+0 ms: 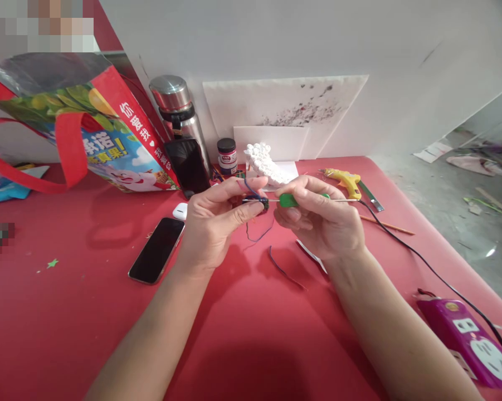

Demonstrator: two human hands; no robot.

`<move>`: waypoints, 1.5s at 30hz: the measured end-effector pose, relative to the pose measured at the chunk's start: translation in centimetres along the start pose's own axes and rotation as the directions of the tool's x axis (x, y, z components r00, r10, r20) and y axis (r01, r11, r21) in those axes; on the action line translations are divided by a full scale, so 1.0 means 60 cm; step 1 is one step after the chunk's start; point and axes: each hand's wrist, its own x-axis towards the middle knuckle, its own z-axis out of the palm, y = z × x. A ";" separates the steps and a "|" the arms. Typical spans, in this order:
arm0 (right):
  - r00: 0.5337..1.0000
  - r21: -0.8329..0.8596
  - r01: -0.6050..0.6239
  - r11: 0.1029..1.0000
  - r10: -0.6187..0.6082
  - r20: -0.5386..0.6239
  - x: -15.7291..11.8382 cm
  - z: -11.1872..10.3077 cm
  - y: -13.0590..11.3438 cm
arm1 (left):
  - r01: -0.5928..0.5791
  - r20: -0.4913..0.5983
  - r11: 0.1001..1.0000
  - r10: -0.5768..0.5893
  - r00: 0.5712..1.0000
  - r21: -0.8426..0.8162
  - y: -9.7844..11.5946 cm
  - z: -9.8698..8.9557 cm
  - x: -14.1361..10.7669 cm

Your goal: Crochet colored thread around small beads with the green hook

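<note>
Green tool handle [287,200] — pinched in right hand [328,220].

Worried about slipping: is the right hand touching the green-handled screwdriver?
Touching: the head view shows the right hand gripping the green-handled screwdriver by its handle.

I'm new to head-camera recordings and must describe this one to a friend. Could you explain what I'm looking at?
There is no machine here, just a person's two bare hands. The one picture comes from a camera worn on their head, looking forward and down.

The left hand pinches a small dark part, with thin wire about it. The right hand holds a green-handled tool, its thin metal shaft pointing at that part.

On the red table, a phone lies to the left, with a glue gun and a purple power strip to the right. A flask and a bag stand farther back.
</note>
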 end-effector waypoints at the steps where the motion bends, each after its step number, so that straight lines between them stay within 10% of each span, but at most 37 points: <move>1: 1.000 0.004 -0.005 1.000 0.005 -0.003 0.000 0.001 0.000 | -0.018 0.002 0.999 0.018 1.000 0.030 0.001 -0.001 0.000; 6: 1.000 0.005 0.007 1.000 -0.007 -0.026 -0.003 0.008 0.005 | 0.006 -0.030 0.999 -0.005 1.000 0.046 0.005 0.000 0.002; 13: 0.996 0.084 0.072 0.994 -0.068 -0.049 -0.005 0.017 0.026 | 0.320 -0.058 0.878 -0.363 0.930 -0.357 -0.009 0.013 0.003; 24: 0.997 0.064 0.052 0.997 -0.048 -0.058 -0.002 0.015 0.025 | 0.144 -0.139 0.982 -0.161 0.977 -0.123 -0.003 0.010 0.005; 45: 0.997 0.042 0.044 0.998 -0.042 -0.057 -0.004 0.016 0.025 | 0.304 0.013 0.881 -0.322 0.947 -0.363 -0.011 0.009 0.011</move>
